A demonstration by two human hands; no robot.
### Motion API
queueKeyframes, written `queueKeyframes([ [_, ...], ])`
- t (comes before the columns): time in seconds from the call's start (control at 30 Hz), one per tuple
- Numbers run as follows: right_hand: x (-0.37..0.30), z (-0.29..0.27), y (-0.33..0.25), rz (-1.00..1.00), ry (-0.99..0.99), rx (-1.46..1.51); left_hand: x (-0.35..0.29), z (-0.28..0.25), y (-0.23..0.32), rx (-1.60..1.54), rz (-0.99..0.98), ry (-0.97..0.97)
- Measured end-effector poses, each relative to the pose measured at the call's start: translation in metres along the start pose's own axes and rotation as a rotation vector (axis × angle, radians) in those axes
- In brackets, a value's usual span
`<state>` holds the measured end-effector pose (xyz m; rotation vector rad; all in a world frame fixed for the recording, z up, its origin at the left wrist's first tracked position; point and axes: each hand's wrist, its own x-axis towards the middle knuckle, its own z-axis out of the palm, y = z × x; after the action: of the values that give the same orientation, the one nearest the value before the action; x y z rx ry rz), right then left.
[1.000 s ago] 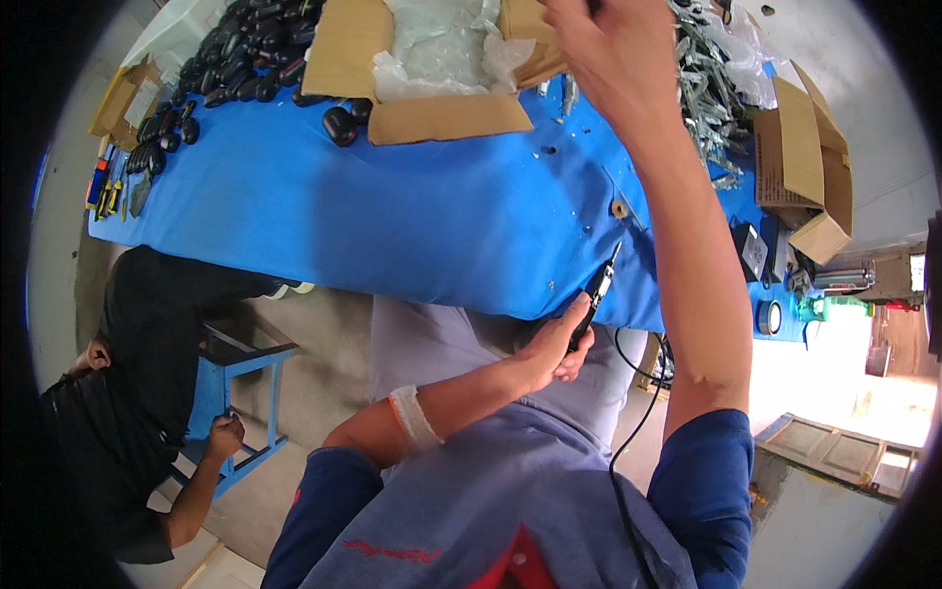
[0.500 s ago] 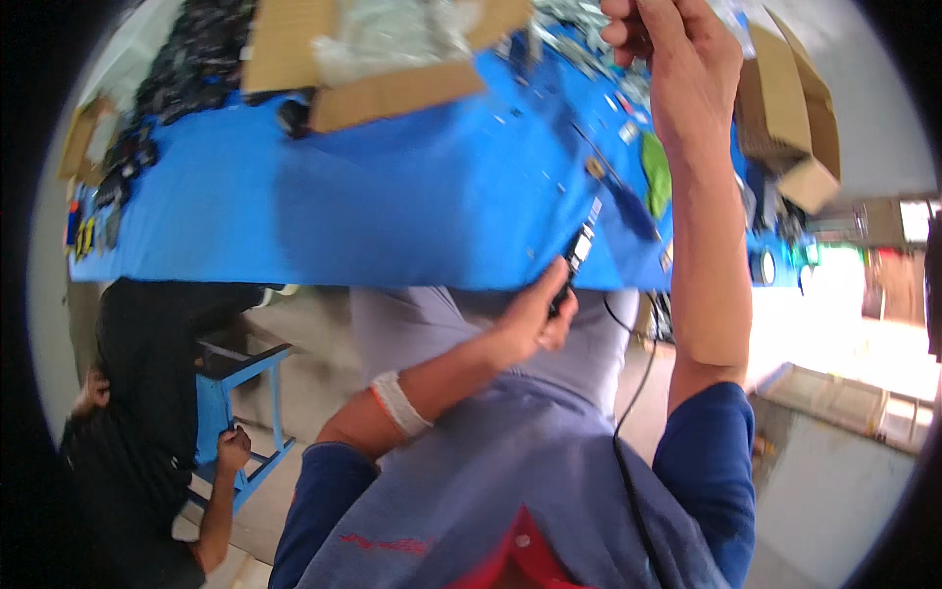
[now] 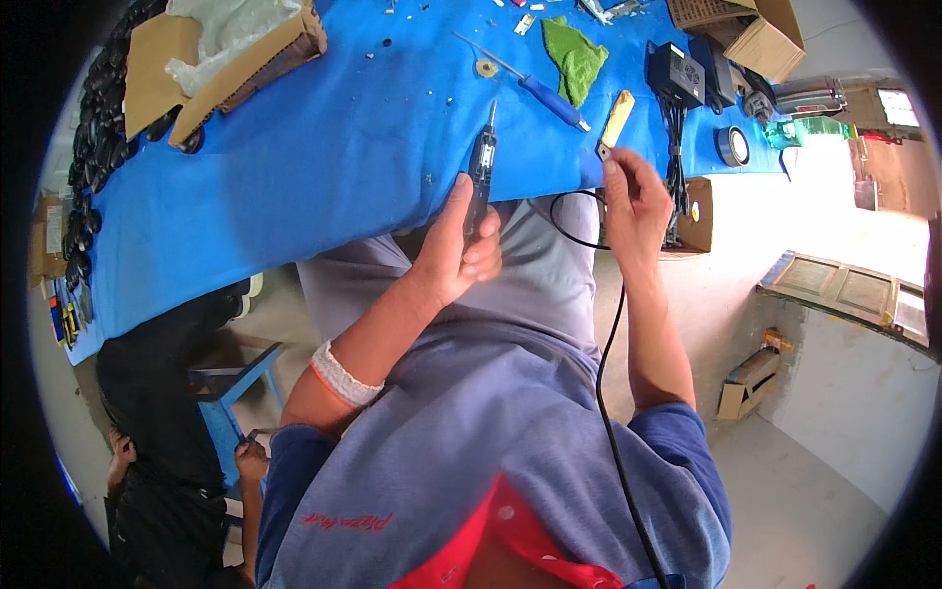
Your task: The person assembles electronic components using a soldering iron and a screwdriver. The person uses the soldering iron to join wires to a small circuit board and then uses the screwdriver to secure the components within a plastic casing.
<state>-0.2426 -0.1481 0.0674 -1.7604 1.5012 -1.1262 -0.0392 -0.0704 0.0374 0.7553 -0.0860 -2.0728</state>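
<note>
My left hand (image 3: 461,240) is wrapped around a black electric screwdriver (image 3: 481,162), its bit pointing away from me over the table's near edge. My right hand (image 3: 638,201) is at the near edge, farther right. Its thumb and fingertips are pinched around a small greyish piece (image 3: 604,153), too small to name. Just beyond it lies a yellow strip-like piece (image 3: 617,118); I cannot tell whether the two are joined. A blue-handled screwdriver (image 3: 551,101) lies between my hands, farther back, beside a green cloth (image 3: 573,61) and a small tan ring (image 3: 486,68).
A black cord (image 3: 610,412) loops beside my right hand and runs down my front. An open carton (image 3: 250,80) and many black parts (image 3: 93,147) occupy the blue table's (image 3: 324,187) left. Black power boxes (image 3: 677,74) and a tape roll (image 3: 732,146) stand right. Someone sits at left.
My right hand has come down from the far right of the table to the near edge beside the yellow piece. My left hand still holds the electric screwdriver. The view has shifted.
</note>
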Motion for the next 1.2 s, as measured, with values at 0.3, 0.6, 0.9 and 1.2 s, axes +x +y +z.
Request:
queueKeyframes([
  [0.3,0.053,0.032,-0.005,-0.526,-0.047,-0.516,0.003,0.003,-0.005,-0.032,0.035,-0.014],
  [0.6,0.035,-0.011,-0.023,0.044,-0.177,-0.139,0.004,0.005,-0.006,-0.009,0.067,0.053],
  [0.9,-0.028,-0.084,-0.057,-0.075,-0.019,-0.061,0.005,0.006,-0.011,-0.014,0.128,0.068],
  [1.2,-0.026,-0.058,-0.077,-0.362,-0.047,-0.186,0.005,0.006,-0.011,0.008,0.152,0.076],
])
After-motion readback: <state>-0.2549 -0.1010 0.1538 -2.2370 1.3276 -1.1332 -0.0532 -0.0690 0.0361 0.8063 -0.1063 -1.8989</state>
